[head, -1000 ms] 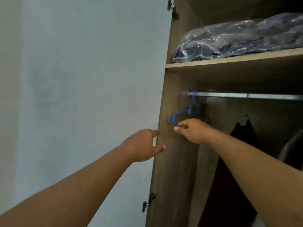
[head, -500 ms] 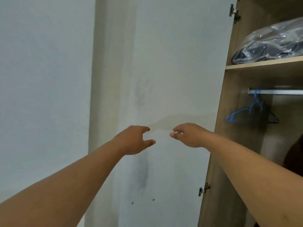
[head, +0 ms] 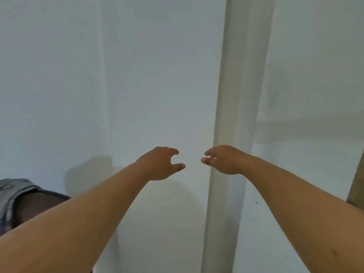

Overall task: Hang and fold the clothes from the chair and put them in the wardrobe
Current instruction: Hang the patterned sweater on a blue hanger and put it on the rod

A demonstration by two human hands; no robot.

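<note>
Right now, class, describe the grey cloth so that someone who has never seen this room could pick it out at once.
Start at the pale wall filling most of the view. Follow the left forearm back toward the picture's lower left edge. Just above it lies the grey cloth, draped over something dark: the only fabric in sight, where all else is bare wall or skin.

Both forearms run out of the bottom edge. Left of the left forearm [head: 78, 219], a grey garment [head: 11, 196] is cut by the frame. A brown wardrobe edge [head: 357, 186] barely shows at right.
</note>
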